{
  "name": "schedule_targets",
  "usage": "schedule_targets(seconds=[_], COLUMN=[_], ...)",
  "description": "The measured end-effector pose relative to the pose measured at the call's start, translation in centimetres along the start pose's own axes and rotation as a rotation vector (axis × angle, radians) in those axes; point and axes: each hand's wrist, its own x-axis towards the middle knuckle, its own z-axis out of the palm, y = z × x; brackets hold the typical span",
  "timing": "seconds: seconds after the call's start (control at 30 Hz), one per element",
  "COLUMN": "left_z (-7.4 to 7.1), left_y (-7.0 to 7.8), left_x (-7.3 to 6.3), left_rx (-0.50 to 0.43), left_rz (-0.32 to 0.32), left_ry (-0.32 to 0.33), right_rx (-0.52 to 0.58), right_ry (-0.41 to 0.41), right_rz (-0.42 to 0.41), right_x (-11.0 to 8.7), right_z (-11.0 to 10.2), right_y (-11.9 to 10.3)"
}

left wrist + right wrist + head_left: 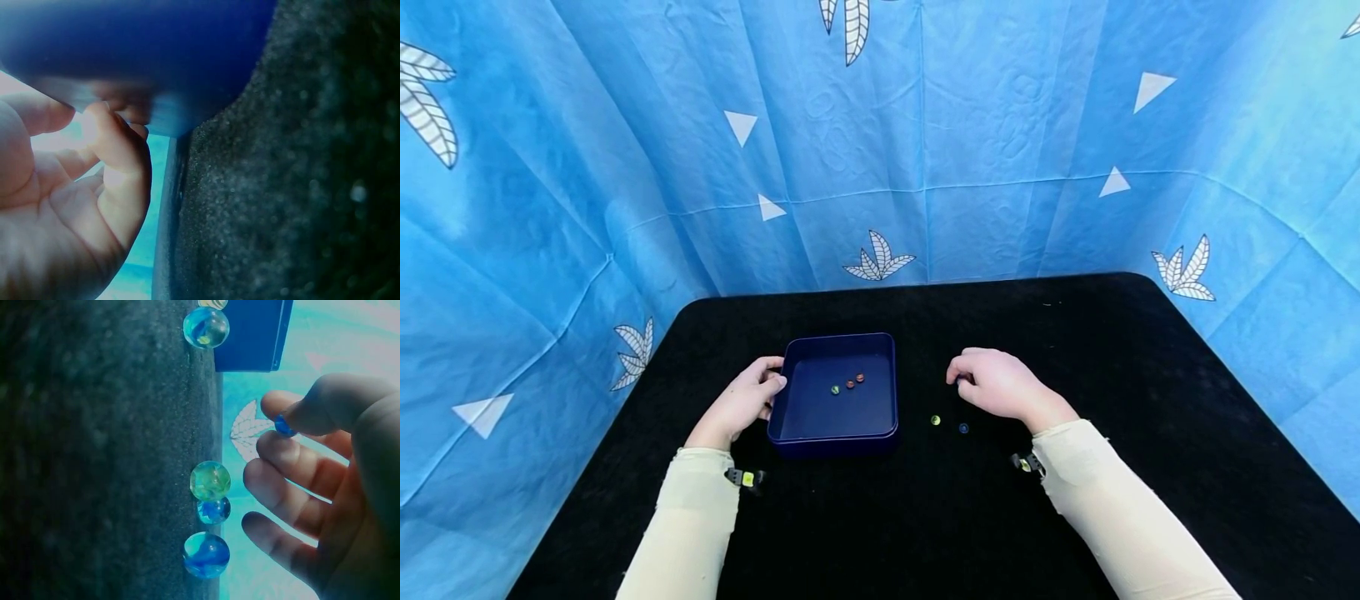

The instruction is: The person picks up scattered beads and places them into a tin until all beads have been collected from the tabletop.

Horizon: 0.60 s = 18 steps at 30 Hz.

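The right hand (1002,385) is pinching a blue marble (284,426), ideally lightly but securely, while the left hand (743,402) is gripping the blue tray (820,418), usefully steadying it

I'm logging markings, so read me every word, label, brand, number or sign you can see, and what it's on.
No text can be read anywhere, including the blue box and the marbles.
Blue curtain: printed leaves and triangles, not words; its faint marks are too blurred to make out.
Yellow patches at both wrists: too small to read.
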Motion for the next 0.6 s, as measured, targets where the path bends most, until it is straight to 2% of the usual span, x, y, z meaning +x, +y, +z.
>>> schedule_targets(seconds=[0.4,0.6], left_z=[0.2,0.2], left_y=[0.0,0.0], left_x=[-0.1,-0.1], left_rx=[0.017,0.016], left_rz=[-0.006,-0.003], left_ry=[0.008,0.01], right_rx=[0.038,0.096], right_ry=[0.006,0.045], right_rz=[0.05,0.061], right_x=[-0.1,0.0], right_z=[-0.5,-2.2], right_y=[-0.2,-0.6])
